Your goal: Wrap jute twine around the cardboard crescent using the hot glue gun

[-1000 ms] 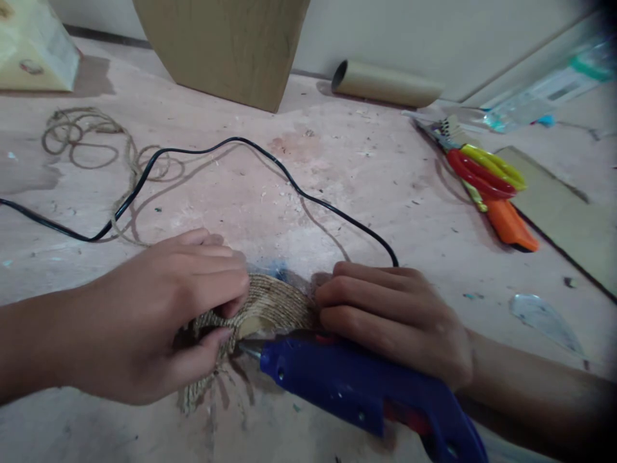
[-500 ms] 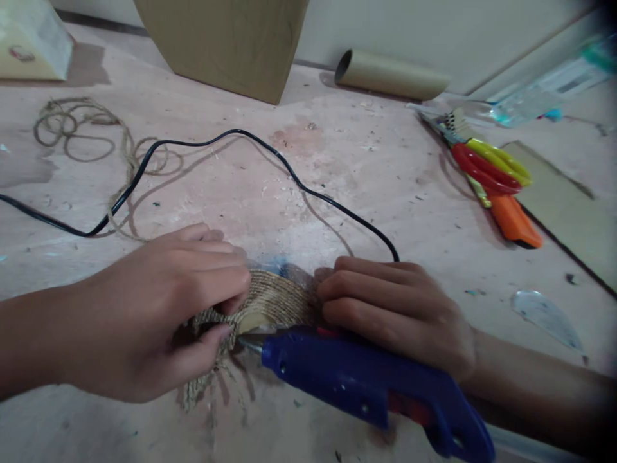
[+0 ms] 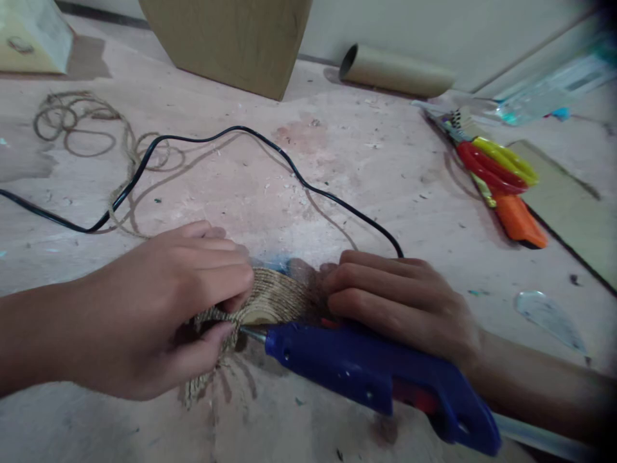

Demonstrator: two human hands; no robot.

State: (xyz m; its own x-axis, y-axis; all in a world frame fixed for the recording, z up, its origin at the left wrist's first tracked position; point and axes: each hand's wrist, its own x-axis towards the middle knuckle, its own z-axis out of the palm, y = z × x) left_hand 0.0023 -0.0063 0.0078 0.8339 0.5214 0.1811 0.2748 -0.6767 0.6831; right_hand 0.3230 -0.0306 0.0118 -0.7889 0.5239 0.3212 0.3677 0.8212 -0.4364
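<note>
My left hand (image 3: 159, 315) is closed on a curved piece wrapped in twine (image 3: 274, 289), its thumb and fingers pinching the left end. Loose twine ends hang below that thumb. My right hand (image 3: 405, 302) has its fingers curled behind a blue hot glue gun (image 3: 332, 366), seemingly round its grip, which is hidden. The gun lies on its side with its metal nozzle at the inner edge of the twine piece, close to my left thumb. A clear glue stick (image 3: 540, 437) sticks out of the gun's rear.
A black cord (image 3: 241, 128) runs across the table from the left to behind my right hand. Loose twine (image 3: 77, 122) lies far left. Behind stand a cardboard piece (image 3: 231, 45) and a tube (image 3: 395, 71). Scissors (image 3: 496, 167), an orange-handled tool (image 3: 520, 222) and a bottle (image 3: 554, 90) lie right.
The view has shifted slightly, so most things sit a little farther right and higher. Both hands and the glue gun keep nearly the same places by the twine piece.
</note>
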